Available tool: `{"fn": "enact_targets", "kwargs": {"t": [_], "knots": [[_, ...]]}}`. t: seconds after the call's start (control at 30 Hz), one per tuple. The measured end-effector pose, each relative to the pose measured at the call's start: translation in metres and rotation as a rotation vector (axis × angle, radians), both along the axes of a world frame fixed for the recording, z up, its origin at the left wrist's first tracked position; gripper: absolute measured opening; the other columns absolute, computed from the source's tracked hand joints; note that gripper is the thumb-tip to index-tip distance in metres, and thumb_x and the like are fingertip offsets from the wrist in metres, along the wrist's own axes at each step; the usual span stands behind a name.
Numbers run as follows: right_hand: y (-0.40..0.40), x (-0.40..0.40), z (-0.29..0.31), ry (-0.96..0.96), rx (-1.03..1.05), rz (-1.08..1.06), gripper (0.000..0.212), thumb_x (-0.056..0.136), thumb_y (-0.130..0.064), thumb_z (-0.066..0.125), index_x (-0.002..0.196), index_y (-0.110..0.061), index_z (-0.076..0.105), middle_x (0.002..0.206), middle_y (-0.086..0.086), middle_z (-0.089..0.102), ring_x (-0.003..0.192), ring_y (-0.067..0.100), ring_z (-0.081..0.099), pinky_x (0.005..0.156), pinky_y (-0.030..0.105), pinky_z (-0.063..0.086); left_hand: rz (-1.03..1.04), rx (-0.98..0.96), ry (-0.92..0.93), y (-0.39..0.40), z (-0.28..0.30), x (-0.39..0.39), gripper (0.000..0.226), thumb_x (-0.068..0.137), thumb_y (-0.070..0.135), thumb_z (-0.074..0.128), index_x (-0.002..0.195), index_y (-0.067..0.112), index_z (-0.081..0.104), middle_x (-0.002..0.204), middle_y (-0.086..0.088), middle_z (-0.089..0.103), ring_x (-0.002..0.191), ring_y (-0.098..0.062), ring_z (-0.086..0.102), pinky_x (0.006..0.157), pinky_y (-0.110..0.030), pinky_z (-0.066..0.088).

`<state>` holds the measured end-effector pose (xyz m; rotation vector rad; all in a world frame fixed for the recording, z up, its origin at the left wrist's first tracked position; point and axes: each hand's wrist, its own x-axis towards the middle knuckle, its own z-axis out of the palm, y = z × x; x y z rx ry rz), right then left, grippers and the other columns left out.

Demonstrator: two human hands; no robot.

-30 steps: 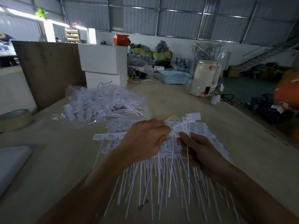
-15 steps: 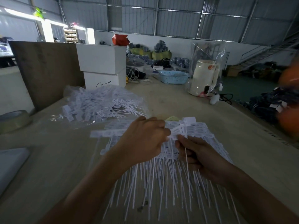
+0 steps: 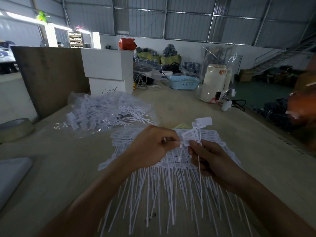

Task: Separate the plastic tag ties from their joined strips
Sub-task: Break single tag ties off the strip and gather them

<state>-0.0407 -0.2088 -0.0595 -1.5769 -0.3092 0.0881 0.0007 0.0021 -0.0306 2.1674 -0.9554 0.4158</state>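
Plastic tag ties [image 3: 189, 138], light and springy, sit pinched between the fingertips of the left hand [image 3: 150, 146] and right hand [image 3: 210, 159], above the joined strips [image 3: 171, 168]. Likely brittle joints; grip by the flat heads.

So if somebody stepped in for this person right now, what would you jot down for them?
Left hand: pinching the flag end of a tag tie.
Right hand: gripping a few ties by their stems, flags up, just above the stack of joined strips on the table.
Done: what look like loose ties lie heaped on a clear plastic bag at far left, though I cannot confirm they are separated.
Left: finish pulling this tie free, then work through the large stack under the hands.
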Motion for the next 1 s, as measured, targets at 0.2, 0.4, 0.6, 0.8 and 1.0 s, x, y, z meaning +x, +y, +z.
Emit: {"fn": "enact_targets", "kwargs": {"t": [0.2,0.4,0.6,0.8,1.0], "knots": [[0.002,-0.003,0.001,-0.111,-0.09,-0.055,0.031,0.099,-0.036,0.052,0.074,-0.019,0.06,0.054,-0.006,0.037,0.043,0.01,0.026,0.042,0.02,0.029,-0.073,-0.116,0.11,0.0,-0.002,0.0,0.034,0.094,0.011,0.064,0.07,0.035,0.067,0.057,0.008,0.061,0.045,-0.007,0.052,0.052,-0.018,0.041],[0.002,-0.002,0.003,0.057,0.074,0.018,0.041,0.1,-0.04,0.05,0.065,-0.019,0.045,0.062,0.001,0.018,0.05,0.015,0.015,0.042,0.022,0.022,-0.109,-0.209,0.083,-0.002,-0.006,0.002,0.013,0.091,0.015,0.069,0.101,0.015,0.077,0.087,0.014,0.074,0.072,-0.009,0.07,0.068,-0.028,0.057],[0.002,0.003,-0.003,0.128,0.071,-0.01,0.044,0.1,-0.047,0.048,0.067,-0.019,0.041,0.063,0.003,0.035,0.05,0.016,0.03,0.045,0.026,0.032,-0.08,-0.04,0.034,-0.005,-0.012,0.002,0.023,0.099,0.02,0.054,0.111,0.012,0.072,0.09,0.035,0.065,0.073,0.006,0.06,0.068,-0.019,0.048],[0.0,0.005,-0.004,0.119,0.151,0.008,0.04,0.101,-0.045,0.046,0.075,-0.014,0.047,0.059,0.015,0.044,0.048,0.027,0.048,0.049,0.034,0.046,0.042,0.272,-0.147,0.005,-0.011,0.005,0.038,0.104,0.015,0.044,0.129,0.039,0.059,0.103,0.013,0.059,0.084,-0.01,0.055,0.071,-0.037,0.051],[-0.008,0.007,-0.002,0.128,0.113,0.028,0.036,0.099,-0.051,0.049,0.08,-0.02,0.045,0.071,0.005,0.012,0.053,0.016,0.009,0.045,0.025,0.016,0.007,0.048,-0.112,0.0,-0.009,0.002,0.029,0.096,0.04,0.059,0.122,0.039,0.046,0.089,0.016,0.062,0.061,0.0,0.058,0.057,-0.027,0.047]]}}
